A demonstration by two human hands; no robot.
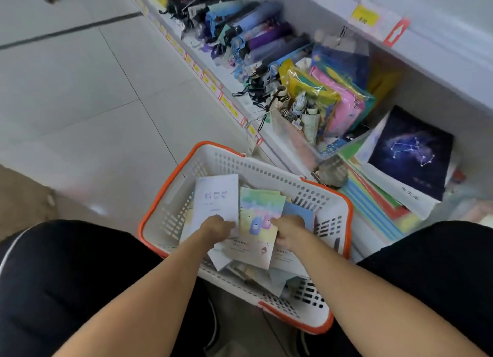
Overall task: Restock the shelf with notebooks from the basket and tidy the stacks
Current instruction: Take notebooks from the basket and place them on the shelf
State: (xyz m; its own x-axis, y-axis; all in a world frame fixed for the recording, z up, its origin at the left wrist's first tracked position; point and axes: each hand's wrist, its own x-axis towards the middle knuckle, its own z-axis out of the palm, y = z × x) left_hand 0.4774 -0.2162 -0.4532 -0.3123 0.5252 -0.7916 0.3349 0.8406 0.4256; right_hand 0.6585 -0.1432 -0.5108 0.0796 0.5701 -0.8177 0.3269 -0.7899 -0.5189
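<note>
Both hands are down in the white plastic basket with the orange rim [170,188]. The left hand [216,227] curls on the pale white notebook [217,196]; the right hand [289,230] grips the pastel rainbow notebook [260,218] by its edge. They look thin, light, floppy and slick, so I'd pinch them near the spine. Long axes run away from the person, tops toward the white shelf [282,148], where the dark constellation-cover notebook [410,151] sits.
</note>
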